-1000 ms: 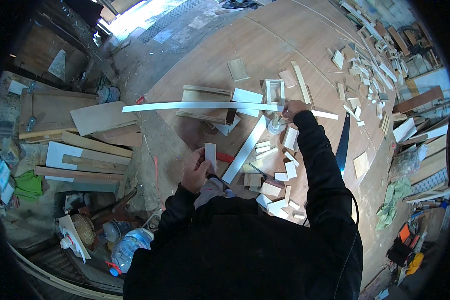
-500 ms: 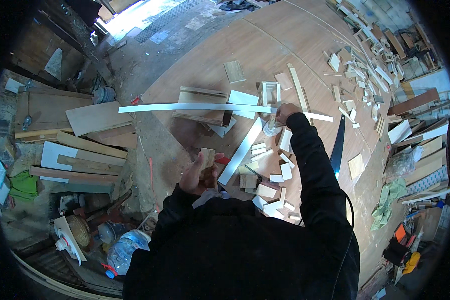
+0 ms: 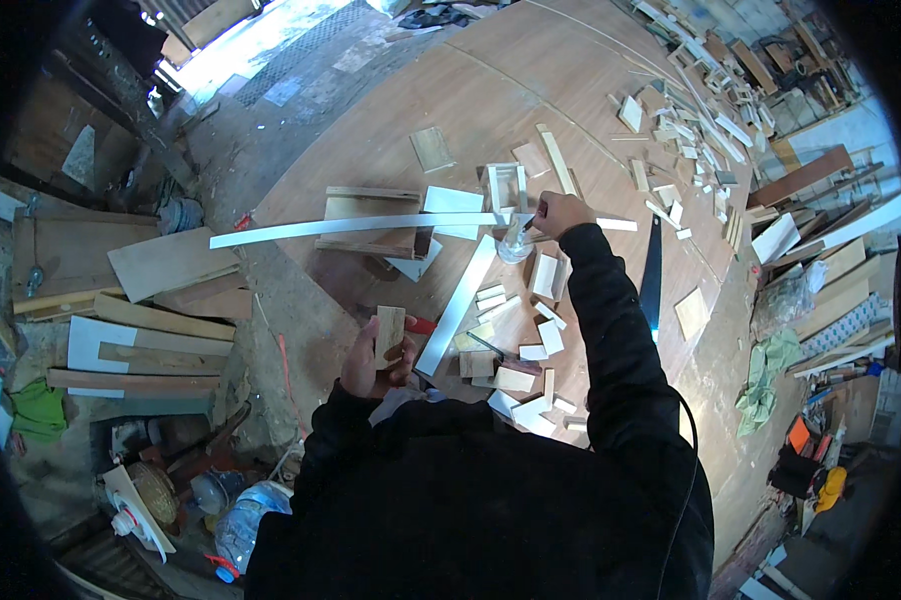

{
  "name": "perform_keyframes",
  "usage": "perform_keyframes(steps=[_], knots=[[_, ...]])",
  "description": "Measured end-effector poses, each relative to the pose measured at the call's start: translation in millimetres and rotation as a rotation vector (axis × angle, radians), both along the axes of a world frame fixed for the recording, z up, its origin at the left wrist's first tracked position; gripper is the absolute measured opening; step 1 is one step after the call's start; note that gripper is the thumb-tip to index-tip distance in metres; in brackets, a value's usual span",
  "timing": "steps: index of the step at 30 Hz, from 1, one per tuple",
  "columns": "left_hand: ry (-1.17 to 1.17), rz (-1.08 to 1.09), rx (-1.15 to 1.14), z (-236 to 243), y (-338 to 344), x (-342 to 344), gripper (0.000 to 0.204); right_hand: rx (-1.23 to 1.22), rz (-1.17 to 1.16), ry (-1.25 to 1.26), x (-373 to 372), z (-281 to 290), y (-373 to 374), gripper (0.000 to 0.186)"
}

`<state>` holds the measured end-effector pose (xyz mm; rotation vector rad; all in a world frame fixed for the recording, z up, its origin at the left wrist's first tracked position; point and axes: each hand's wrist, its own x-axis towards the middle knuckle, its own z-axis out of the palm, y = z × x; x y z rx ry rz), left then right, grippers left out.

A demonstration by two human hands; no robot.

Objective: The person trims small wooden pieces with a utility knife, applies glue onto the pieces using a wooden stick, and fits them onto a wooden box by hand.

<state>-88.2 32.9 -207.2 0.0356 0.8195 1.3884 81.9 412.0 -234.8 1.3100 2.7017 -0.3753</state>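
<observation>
My left hand (image 3: 362, 366) is closed around a small wooden block (image 3: 390, 338), held upright near my body. A red object (image 3: 421, 326) shows just behind that block; its kind is hard to make out. My right hand (image 3: 565, 213) is reached forward, its fingers pinched on a thin dark stick (image 3: 530, 224) at the mouth of a clear plastic container (image 3: 515, 246). Whether the stick's tip is inside is too small to tell. A long white strip (image 3: 361, 228) passes behind the container and lies across a wooden box (image 3: 371, 205).
Several cut wood blocks (image 3: 516, 379) lie between my arms, beside a white board (image 3: 458, 305). A small wooden frame (image 3: 506, 185) stands beyond the container. A handsaw blade (image 3: 652, 275) lies right of my right arm. Offcuts (image 3: 686, 140) cover the table's far right; planks (image 3: 161, 335) lie at left.
The whole view has shifted, so the scene sits farther left. My right hand has drawn slightly right relative to the container, and the dark stick now shows. My left hand still holds the block.
</observation>
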Motion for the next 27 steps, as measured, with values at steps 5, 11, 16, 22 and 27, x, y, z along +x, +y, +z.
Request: perform_keyframes(steps=[5, 11, 16, 22, 27], knots=[[0.005, -0.007, -0.015, -3.9, -7.9, -0.6, 0.058, -0.009, -0.220, 0.438, 49.7, 24.6, -8.0, 0.019], [0.249, -0.100, -0.113, 15.0, -1.9, 14.0, 0.057, -0.444, -0.406, 1.268, 128.6, 47.2, -99.5, 0.004], [0.464, -0.429, -0.077, 32.7, 20.1, 36.2, 0.053, -0.942, -0.605, 1.699, 156.0, 34.8, -229.2, 0.009], [0.414, -0.697, -0.061, 19.0, 38.1, 42.9, 0.051, -1.120, -0.591, 2.084, 149.8, 18.2, -323.7, 0.005], [0.481, -0.897, -0.036, 37.4, 57.3, 49.8, 0.045, -1.124, -0.687, 2.095, 139.6, 50.0, -358.4, 0.023]])
